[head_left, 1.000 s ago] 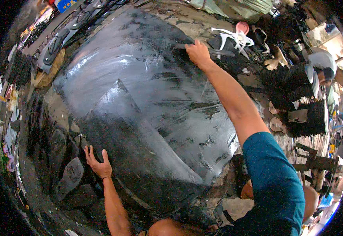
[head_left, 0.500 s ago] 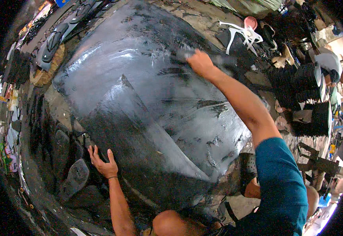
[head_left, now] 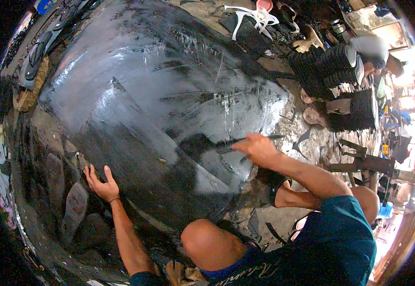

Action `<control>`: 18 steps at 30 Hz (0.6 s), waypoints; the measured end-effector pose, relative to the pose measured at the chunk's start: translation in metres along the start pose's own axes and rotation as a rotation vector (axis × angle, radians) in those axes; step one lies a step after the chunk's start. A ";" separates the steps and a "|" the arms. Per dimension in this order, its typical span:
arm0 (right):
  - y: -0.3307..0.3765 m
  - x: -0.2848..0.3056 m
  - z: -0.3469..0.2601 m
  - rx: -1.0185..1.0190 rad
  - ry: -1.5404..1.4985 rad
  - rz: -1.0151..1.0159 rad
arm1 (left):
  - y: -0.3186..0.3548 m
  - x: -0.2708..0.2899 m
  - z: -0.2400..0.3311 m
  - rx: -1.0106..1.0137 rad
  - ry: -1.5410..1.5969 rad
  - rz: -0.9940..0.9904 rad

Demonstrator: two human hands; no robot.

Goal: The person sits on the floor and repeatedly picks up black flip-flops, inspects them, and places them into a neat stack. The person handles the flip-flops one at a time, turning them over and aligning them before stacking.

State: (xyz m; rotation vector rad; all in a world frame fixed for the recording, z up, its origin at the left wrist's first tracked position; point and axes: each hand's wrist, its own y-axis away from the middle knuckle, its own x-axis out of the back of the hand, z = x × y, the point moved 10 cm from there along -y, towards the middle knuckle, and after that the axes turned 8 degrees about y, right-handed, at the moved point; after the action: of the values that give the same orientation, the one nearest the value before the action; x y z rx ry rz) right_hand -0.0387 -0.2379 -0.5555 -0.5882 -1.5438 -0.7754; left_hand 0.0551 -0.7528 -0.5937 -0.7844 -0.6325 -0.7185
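Item: big black rubber sheet (head_left: pixel 160 109), spread on ground before me. My right hand (head_left: pixel 257 148) grips blade (dark, thin), mid-cut; my left hand (head_left: pixel 101 183) flat, fingers spread, pinning edge. Next: steady pull needed, I judge.

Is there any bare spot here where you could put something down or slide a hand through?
The widest bare stretch is the upper part of the big black sheet, beyond the right hand. Another bare band lies between the left hand and the right. Crowded: dark sole-shaped cutouts left of the sheet, stacked black pieces and scraps at upper right.
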 end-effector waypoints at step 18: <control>0.096 -0.021 0.195 -0.486 0.307 -0.172 | 0.013 -0.038 -0.017 0.007 0.123 -0.179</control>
State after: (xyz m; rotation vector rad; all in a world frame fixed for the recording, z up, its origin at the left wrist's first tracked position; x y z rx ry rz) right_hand -0.0901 -0.0266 -0.5684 -0.6561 -1.1334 -1.3267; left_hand 0.0465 -0.7468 -0.6361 -0.6772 -0.5972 -0.9206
